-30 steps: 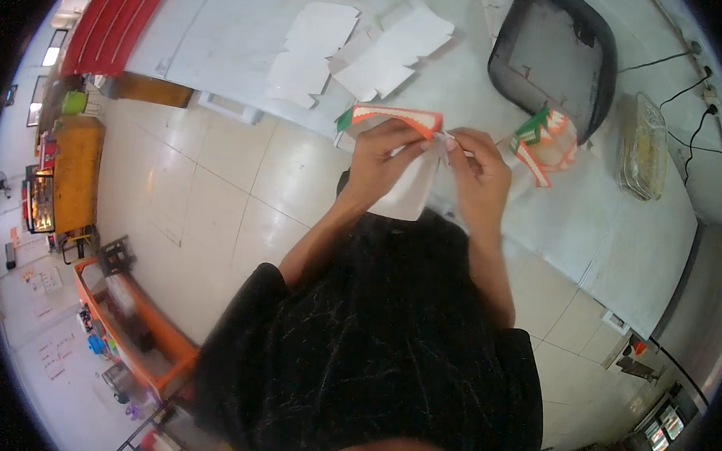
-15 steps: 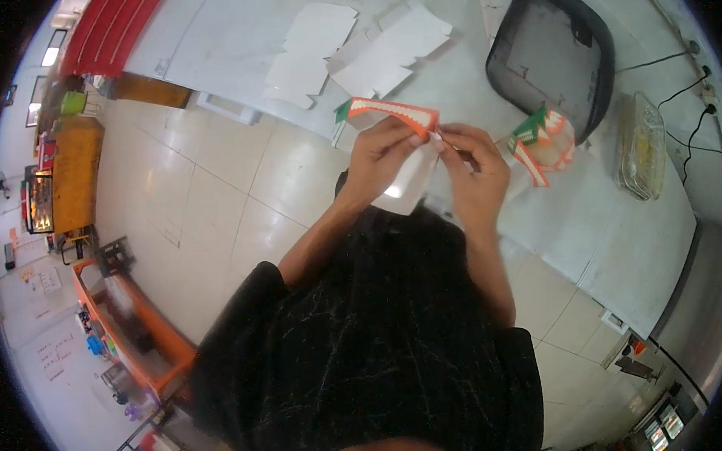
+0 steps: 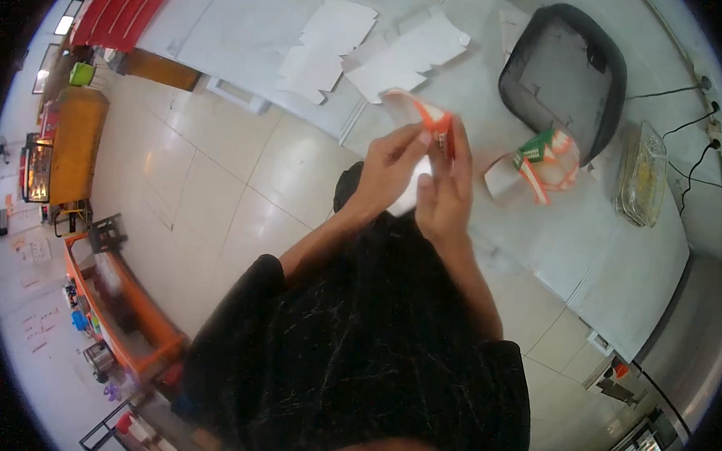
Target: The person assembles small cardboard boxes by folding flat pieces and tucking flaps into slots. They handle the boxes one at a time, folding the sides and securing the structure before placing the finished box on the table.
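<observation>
Close in front of my body I hold a small cardboard box (image 3: 436,121), orange, white and green outside and plain white inside, partly folded up. My left hand (image 3: 390,168) pinches its near side between thumb and fingers. My right hand (image 3: 448,196) presses against its right side, fingers stretched up along the panel and thumb bent in. The fingers cover much of the box. To the right on the table stands another printed box (image 3: 536,148) in the same colours, with its panels raised. Two flat white cardboard blanks (image 3: 328,42) (image 3: 409,58) lie on the table beyond my hands.
A black rounded tray (image 3: 511,80) lies at the back right of the pale table (image 3: 576,253). Beside it is a wire basket (image 3: 641,175), near cables and plugs (image 3: 706,83) at the wall. Red folded sheets (image 3: 127,5) lie far left; an orange cart (image 3: 131,328) stands on the floor.
My right hand has turned, its fingers now upright along the box's side instead of pinching its edge. The box has turned and shows more of its white inside. The view has shifted slightly.
</observation>
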`<state>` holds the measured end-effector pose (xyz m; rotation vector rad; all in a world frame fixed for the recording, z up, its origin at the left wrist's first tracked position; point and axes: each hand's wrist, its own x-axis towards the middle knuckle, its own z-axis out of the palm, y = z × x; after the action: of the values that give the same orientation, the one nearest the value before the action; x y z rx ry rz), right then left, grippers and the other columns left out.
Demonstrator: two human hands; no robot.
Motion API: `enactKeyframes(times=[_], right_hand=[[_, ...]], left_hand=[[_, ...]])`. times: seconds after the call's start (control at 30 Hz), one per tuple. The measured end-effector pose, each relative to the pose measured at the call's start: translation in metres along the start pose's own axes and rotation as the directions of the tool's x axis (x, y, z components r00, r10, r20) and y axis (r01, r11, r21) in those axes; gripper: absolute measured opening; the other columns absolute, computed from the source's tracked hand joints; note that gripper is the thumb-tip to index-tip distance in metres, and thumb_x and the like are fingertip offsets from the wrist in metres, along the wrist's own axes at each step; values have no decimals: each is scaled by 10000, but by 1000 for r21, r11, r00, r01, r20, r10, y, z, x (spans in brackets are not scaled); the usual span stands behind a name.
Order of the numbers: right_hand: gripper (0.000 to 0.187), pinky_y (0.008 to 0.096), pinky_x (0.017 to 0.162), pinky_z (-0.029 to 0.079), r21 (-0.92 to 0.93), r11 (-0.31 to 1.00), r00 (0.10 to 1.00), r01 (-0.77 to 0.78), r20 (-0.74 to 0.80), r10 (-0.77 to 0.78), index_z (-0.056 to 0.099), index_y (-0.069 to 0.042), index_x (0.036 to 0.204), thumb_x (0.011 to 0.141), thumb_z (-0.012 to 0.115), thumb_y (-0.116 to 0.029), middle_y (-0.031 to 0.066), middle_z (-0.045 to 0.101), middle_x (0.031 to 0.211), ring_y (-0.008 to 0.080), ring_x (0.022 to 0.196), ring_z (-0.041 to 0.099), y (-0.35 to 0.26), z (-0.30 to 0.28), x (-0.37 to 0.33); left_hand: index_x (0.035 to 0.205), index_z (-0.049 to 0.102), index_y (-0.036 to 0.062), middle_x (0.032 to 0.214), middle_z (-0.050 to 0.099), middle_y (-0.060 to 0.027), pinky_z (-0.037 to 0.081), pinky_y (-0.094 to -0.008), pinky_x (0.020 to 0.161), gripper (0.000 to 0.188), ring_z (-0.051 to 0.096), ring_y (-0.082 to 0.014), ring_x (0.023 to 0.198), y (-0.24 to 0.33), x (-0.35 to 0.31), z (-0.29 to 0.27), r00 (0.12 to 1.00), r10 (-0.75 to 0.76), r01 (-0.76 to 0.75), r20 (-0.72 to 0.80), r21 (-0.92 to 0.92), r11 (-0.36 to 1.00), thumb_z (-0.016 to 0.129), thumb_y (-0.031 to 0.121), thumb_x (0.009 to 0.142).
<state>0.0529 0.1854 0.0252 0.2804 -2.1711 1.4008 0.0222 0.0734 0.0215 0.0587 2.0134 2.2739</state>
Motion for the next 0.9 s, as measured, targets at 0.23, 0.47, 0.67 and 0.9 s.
enactKeyframes(times=[0.23,0.47,0.67,0.9], right_hand=[[447,307,788,523,603,667,869,-437,92,485,374,8,1387,1001,505,-175,188,553,1262,211,981,637,24,-31,13],[340,310,702,505,-250,858,863,-450,128,489,587,-38,1266,927,572,-57,170,643,1095,205,846,639,30,-38,38],[384,380,776,527,-301,954,1000,-1,-11,-2,638,-55,1221,854,565,32,140,656,1063,304,925,655,34,-15,13],[376,326,850,519,10,984,980,-177,98,175,556,34,1268,904,578,-61,179,623,1135,270,1031,619,25,0,-5]], left_hand=[[989,733,125,807,623,-53,501,-309,664,228,629,-208,737,1,0,-12,861,383,-509,335,541,670,662,6,807],[1026,709,112,966,631,-37,528,-347,759,206,642,-236,875,-12,-6,-19,781,311,-603,542,526,599,659,55,835],[1101,626,-28,1074,640,-118,525,-337,836,310,637,-191,958,-14,8,-18,967,-17,14,253,16,1000,568,253,985],[1081,614,-46,959,680,-134,528,-336,833,272,668,-218,900,-2,7,-8,991,-101,74,89,265,961,588,199,966]])
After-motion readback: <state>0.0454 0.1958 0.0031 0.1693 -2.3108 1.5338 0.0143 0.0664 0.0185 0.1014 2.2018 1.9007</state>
